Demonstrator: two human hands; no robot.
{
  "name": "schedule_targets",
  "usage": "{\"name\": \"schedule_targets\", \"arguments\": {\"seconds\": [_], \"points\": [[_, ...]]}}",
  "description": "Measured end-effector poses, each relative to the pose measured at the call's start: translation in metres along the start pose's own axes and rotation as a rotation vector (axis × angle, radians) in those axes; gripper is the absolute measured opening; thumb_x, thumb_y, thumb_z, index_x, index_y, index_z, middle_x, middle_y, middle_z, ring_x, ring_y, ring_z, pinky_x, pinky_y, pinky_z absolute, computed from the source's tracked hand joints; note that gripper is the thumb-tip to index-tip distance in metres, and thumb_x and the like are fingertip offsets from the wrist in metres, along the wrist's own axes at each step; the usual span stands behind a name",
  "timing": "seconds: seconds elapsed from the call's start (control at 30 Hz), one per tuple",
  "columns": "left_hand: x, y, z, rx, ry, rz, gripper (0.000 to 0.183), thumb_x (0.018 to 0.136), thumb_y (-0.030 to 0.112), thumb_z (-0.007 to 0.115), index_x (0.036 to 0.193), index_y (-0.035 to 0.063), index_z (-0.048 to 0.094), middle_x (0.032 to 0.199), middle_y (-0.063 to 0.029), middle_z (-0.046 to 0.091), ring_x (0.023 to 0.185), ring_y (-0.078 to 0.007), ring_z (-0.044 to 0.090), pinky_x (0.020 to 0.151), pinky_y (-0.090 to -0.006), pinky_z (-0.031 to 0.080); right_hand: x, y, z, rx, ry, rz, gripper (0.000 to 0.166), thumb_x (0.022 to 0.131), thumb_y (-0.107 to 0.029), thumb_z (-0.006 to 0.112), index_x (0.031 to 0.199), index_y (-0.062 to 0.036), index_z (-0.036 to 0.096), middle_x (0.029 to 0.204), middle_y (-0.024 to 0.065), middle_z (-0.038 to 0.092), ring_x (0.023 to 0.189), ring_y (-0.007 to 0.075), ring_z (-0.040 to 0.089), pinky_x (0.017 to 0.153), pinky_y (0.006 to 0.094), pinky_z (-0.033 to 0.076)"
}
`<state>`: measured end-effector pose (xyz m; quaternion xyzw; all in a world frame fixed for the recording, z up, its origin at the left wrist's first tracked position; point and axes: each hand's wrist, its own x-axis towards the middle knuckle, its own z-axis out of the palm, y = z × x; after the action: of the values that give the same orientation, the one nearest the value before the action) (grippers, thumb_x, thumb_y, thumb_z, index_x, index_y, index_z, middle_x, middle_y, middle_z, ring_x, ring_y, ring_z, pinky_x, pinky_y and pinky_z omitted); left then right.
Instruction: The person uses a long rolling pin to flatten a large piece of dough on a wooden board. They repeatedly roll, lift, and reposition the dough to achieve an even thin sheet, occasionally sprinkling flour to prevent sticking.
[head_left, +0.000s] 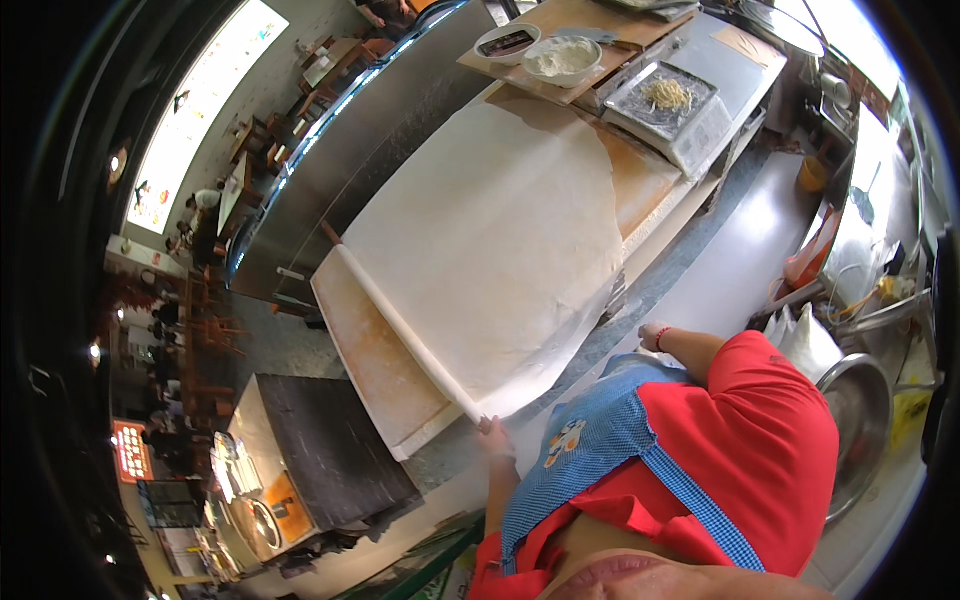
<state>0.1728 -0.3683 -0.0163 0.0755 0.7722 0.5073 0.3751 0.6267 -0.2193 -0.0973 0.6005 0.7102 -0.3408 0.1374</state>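
Note:
My left hand (496, 437) grips the near end of a long wooden rolling pin (409, 334). The pin lies across the board, along the left edge of a very large, thin dough sheet (487, 217). It looks pale, with dough perhaps wrapped on it; its bare brown far tip sticks out. The sheet covers most of the wooden work board (367, 337) and droops over the near edge. My right hand (654, 336), with a red bracelet on the wrist, is at my waist by the blue checked apron (600, 420). Its fingers are partly hidden.
At the board's far end stand a bowl of flour (562, 58), another white bowl (508, 41) and a metal tray (660, 94) with noodles (667, 94). A steel partition (360, 150) runs behind the board. A black-topped counter (337, 442) stands left; a large steel basin (855, 435) is right.

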Motion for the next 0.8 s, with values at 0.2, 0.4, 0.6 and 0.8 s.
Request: {"name": "schedule_targets", "arguments": {"seconds": [0.2, 0.4, 0.6, 0.8], "points": [[0.039, -0.023, -0.061, 0.365, -0.002, 0.123, 0.044, 0.088, 0.017, 0.059, 0.129, 0.0042, 0.05, 0.104, -0.0144, 0.06, 0.077, -0.0223, 0.062, 0.062, -0.0332, 0.052, -0.013, -0.023, -0.018, -0.087, -0.056, -0.031, 0.035, 0.084, -0.028, 0.055, 0.104, -0.0049, 0.071, 0.108, 0.019, 0.068, 0.103, 0.035, 0.065, 0.088, 0.043, 0.052], [0.087, -0.04, -0.095, 0.382, 0.061, 0.418, 0.033, 0.084, 0.02, 0.072, 0.103, 0.0027, 0.052, 0.08, -0.0094, 0.06, 0.06, -0.0169, 0.058, 0.048, -0.0288, 0.046, -0.01, -0.012, -0.023, -0.082, -0.144, 0.014, 0.043, 0.084, -0.031, 0.061, 0.123, -0.0132, 0.064, 0.121, 0.0145, 0.064, 0.114, 0.0329, 0.059, 0.096, 0.0425, 0.048], [0.071, -0.029, -0.082, 0.184, 0.083, -0.055, 0.037, 0.083, 0.031, 0.075, 0.089, -0.0017, 0.058, 0.068, -0.0082, 0.063, 0.05, -0.015, 0.058, 0.041, -0.0273, 0.047, 0.005, 0.035, 0.009, -0.164, -0.107, 0.033, 0.036, 0.085, -0.03, 0.054, 0.111, -0.0104, 0.069, 0.114, 0.0163, 0.067, 0.106, 0.0343, 0.063, 0.091, 0.0437, 0.05], [0.074, -0.031, -0.122, 0.506, 0.304, 0.167, 0.058, 0.085, 0.056, 0.059, 0.09, -0.0008, 0.064, 0.069, -0.0118, 0.065, 0.061, -0.0235, 0.063, 0.057, -0.0382, 0.047, 0.011, 0.029, 0.027, -0.136, -0.107, -0.062, 0.034, 0.084, -0.032, 0.056, 0.105, -0.0093, 0.071, 0.107, 0.0188, 0.068, 0.102, 0.0368, 0.064, 0.09, 0.044, 0.051]]}}
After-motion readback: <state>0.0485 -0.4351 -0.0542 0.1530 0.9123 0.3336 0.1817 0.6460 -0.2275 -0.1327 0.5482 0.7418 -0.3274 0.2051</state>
